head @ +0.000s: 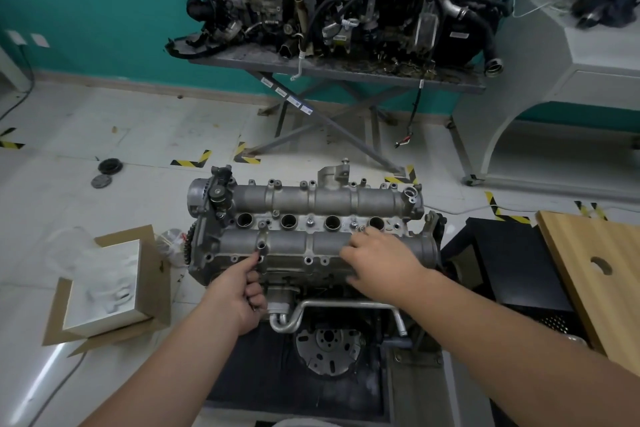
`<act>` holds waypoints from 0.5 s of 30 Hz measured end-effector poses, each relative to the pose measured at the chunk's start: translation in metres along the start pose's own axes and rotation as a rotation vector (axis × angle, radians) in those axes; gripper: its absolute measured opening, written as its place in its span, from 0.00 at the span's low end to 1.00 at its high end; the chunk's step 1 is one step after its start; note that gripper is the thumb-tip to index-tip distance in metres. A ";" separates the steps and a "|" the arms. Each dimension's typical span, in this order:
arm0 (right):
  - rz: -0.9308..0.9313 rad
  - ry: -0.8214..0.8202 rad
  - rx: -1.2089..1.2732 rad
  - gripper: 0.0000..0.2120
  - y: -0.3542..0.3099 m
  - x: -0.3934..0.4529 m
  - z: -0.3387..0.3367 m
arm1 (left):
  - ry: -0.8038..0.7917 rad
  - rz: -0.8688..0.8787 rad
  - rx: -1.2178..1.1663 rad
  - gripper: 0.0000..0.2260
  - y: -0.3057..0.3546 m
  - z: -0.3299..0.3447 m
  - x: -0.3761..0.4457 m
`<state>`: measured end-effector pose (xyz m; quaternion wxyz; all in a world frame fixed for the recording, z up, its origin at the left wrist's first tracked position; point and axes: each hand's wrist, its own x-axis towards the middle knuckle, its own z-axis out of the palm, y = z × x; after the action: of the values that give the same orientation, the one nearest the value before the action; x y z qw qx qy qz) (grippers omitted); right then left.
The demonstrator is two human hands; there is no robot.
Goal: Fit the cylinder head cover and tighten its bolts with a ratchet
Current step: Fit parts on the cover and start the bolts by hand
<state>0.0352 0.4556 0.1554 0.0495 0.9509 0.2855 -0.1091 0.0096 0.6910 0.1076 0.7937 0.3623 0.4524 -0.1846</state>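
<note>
The grey aluminium cylinder head cover [304,218] sits on top of the engine in the middle of the view, with several round plug holes along its centre. My left hand [239,295] is curled at the cover's near left edge and pinches a small dark bolt [259,257] over a hole there. My right hand [377,256] lies on the right part of the cover, its fingertips at a bolt [362,228] near the centre row. No ratchet shows.
An open cardboard box [104,284] with white foam lies on the floor at the left. A wooden board [595,274] and a black case [512,263] stand at the right. Behind, a metal stand [332,69] carries two dirty engines. Two round caps [105,172] lie on the floor.
</note>
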 end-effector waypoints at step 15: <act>0.477 0.070 1.214 0.07 0.019 -0.004 -0.041 | -0.505 -0.240 0.181 0.03 -0.021 0.043 -0.044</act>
<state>0.0502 0.4437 0.1972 -0.4827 0.8501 -0.0442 -0.2058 -0.0009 0.6434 0.1507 0.8181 0.3181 0.2618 -0.4011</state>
